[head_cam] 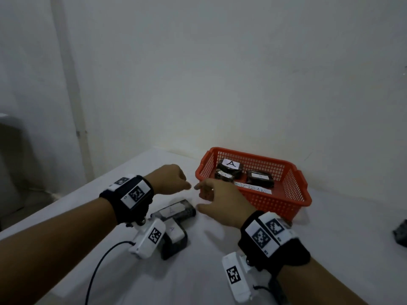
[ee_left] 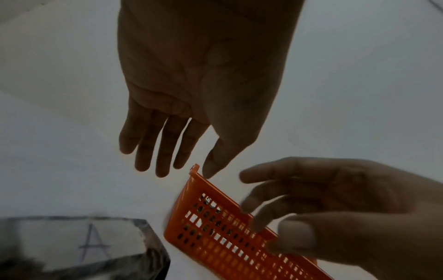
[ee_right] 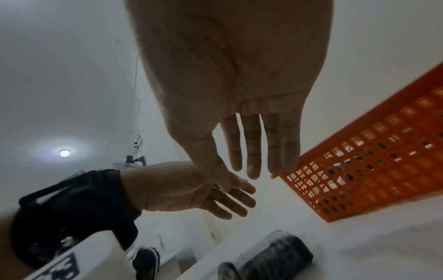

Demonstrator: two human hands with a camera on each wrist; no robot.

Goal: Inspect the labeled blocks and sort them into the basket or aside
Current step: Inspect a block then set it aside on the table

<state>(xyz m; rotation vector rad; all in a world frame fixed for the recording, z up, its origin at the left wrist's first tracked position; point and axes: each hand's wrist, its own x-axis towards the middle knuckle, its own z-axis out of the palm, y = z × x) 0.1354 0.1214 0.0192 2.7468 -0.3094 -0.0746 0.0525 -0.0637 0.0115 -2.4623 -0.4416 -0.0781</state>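
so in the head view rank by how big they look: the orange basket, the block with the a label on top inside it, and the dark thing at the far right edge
1. orange basket, largest by far
2. block with the A label
3. dark thing: smallest as seen, but the frame edge crops it, so 2 versus 3 is unsure.

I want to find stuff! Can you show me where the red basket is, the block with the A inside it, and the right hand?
Basket (head_cam: 275, 202): head view, on its near mesh wall.
Block (head_cam: 230, 165): head view, on its white A label.
Right hand (head_cam: 222, 202): head view, on the back of the hand.
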